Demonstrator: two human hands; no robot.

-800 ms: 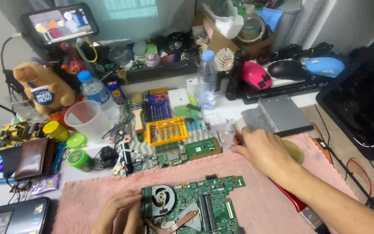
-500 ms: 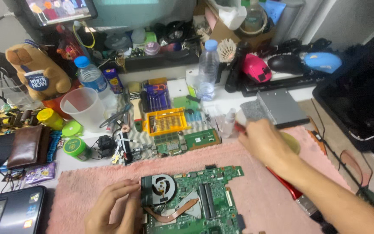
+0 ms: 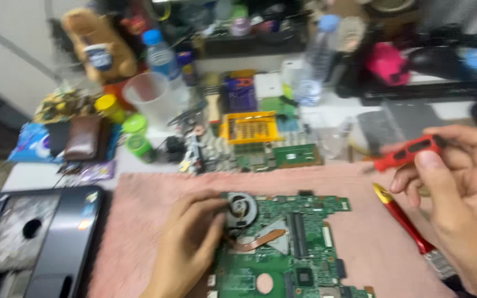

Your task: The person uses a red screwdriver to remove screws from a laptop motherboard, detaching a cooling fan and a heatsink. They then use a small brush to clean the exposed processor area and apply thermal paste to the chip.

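On pink towel [image 3: 139,221]: green motherboard [image 3: 299,248] | left hand [image 3: 186,248] steadies fan [image 3: 240,208] | right hand [image 3: 459,187] grips red screwdriver [image 3: 412,152]

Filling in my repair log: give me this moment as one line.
left hand: on green circuit board by fan | right hand: holds red screwdriver | surface: pink towel

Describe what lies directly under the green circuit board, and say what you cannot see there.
The green circuit board lies on a pink towel, which shows around its left, top and right edges. The left hand rests on the board's fan. Whatever lies beneath the board itself is covered.
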